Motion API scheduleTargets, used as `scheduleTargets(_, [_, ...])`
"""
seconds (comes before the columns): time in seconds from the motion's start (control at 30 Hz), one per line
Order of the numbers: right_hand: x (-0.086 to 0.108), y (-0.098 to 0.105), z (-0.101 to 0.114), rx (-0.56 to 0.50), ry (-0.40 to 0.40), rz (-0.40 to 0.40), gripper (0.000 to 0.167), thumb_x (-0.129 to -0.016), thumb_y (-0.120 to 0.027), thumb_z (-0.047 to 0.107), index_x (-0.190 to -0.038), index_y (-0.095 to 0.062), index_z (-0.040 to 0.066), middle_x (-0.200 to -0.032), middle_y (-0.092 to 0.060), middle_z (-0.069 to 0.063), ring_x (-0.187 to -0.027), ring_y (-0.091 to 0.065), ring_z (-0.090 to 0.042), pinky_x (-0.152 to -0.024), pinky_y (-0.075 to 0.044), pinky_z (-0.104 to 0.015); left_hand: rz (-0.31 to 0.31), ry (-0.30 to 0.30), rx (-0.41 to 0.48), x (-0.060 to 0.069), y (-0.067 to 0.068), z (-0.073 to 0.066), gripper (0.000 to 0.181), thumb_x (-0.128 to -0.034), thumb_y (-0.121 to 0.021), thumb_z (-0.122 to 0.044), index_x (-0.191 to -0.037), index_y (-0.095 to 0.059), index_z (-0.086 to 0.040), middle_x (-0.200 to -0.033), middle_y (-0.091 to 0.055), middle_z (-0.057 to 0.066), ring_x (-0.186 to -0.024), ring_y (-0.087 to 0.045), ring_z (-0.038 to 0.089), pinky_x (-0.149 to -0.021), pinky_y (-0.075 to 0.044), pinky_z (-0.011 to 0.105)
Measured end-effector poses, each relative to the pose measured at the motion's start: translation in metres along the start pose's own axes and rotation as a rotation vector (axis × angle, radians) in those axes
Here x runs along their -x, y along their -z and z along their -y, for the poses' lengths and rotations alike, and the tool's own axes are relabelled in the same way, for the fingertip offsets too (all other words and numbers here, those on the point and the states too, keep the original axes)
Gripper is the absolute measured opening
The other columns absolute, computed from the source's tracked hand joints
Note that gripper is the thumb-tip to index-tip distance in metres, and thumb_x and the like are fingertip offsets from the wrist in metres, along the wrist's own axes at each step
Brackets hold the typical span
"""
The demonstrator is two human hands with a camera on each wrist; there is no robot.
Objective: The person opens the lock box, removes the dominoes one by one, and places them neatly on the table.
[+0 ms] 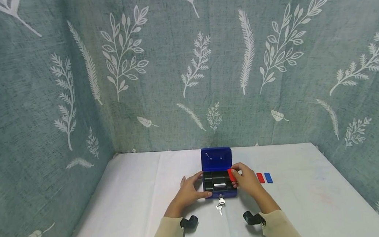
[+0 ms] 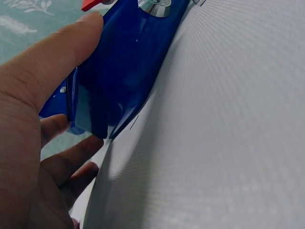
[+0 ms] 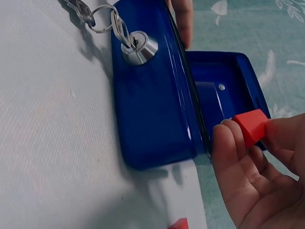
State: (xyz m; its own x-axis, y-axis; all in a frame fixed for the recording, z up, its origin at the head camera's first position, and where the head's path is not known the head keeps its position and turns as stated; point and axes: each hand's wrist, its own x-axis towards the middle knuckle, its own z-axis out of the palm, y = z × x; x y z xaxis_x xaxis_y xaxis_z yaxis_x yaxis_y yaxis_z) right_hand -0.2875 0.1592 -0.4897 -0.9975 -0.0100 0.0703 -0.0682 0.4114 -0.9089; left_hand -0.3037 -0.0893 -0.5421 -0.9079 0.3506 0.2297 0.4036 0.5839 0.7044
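Note:
A blue metal cash box (image 1: 228, 194) stands on the table with its lid (image 1: 216, 160) raised at the back and a black compartment tray (image 1: 209, 185) inside. My left hand (image 1: 189, 192) holds the box's left side, thumb at the front corner and index finger toward the back. My right hand (image 1: 248, 182) pinches a red block (image 3: 251, 125) between thumb and fingers, over the right end of the tray. A key sits in the front lock (image 3: 139, 50), and more keys (image 1: 219, 207) hang from its ring onto the table.
To the right of the box, another red block (image 1: 260, 178) and a blue block (image 1: 268, 178) lie side by side on the white-covered table (image 1: 132, 196). A green leaf-patterned curtain (image 1: 167, 79) surrounds the table at the back and sides.

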Motion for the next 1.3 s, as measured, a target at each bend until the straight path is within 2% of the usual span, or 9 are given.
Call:
scheduleTargets(0.43, [-0.003,0.012,-0.007,-0.032,0.034,-0.003,0.023,-0.098,-0.055,0.005,-0.120,-0.059,0.000,-0.101,-0.060,-0.015,-0.078,-0.065,-0.023,-0.063,-0.059,-0.037,0.007,0.000,0.005,-0.003,0.001,-0.001,0.094,-0.0686,-0.083,-0.053,-0.143,-0.047,-0.008,-0.133,-0.059,0.009,-0.130,-0.047,0.027,-0.114,-0.003,0.060])
scheduleTargets(0.8, [-0.009,0.015,-0.022,-0.004,0.038,-0.023,0.025,-0.097,-0.057,0.005,-0.121,-0.061,0.000,-0.097,-0.062,-0.012,-0.075,-0.062,-0.023,-0.062,-0.058,-0.034,0.011,0.000,-0.007,-0.003,-0.001,0.003,0.094,-0.0682,-0.083,-0.054,-0.144,-0.047,-0.009,-0.132,-0.059,0.009,-0.130,-0.048,0.029,-0.114,-0.004,0.060])
scheduleTargets(0.97, [-0.009,0.023,-0.029,0.056,0.038,-0.031,0.024,-0.097,-0.058,0.007,-0.120,-0.062,0.002,-0.093,-0.061,-0.011,-0.069,-0.059,-0.021,-0.058,-0.054,-0.031,0.015,0.001,-0.002,-0.003,-0.003,0.001,0.093,-0.0686,-0.082,-0.054,-0.144,-0.047,-0.012,-0.134,-0.059,0.007,-0.131,-0.046,0.026,-0.115,-0.002,0.059])
scheduleTargets(1.07, [-0.010,0.029,-0.033,0.057,0.038,-0.026,0.024,-0.097,-0.059,0.007,-0.120,-0.062,0.000,-0.090,-0.061,-0.010,-0.065,-0.058,-0.021,-0.057,-0.052,-0.031,0.014,0.006,-0.004,-0.003,-0.002,0.000,0.093,-0.0686,-0.082,-0.054,-0.144,-0.048,-0.012,-0.133,-0.059,0.006,-0.131,-0.046,0.026,-0.115,-0.002,0.058])
scheduleTargets(1.2, [-0.010,0.036,-0.038,0.049,0.034,-0.020,0.025,-0.096,-0.059,0.006,-0.120,-0.062,-0.001,-0.091,-0.062,-0.010,-0.067,-0.061,-0.020,-0.057,-0.054,-0.031,0.008,0.007,-0.004,-0.001,-0.002,0.000,0.093,-0.0685,-0.082,-0.054,-0.143,-0.048,-0.010,-0.133,-0.059,0.008,-0.131,-0.047,0.028,-0.114,-0.004,0.060])
scheduleTargets(1.3, [-0.008,0.042,-0.040,0.084,0.029,-0.018,0.025,-0.097,-0.058,0.007,-0.120,-0.062,-0.001,-0.093,-0.062,-0.010,-0.067,-0.060,-0.020,-0.058,-0.054,-0.031,0.005,0.010,-0.003,0.000,-0.002,0.002,0.094,-0.0683,-0.082,-0.054,-0.143,-0.048,-0.010,-0.132,-0.060,0.008,-0.130,-0.047,0.028,-0.114,-0.004,0.060])
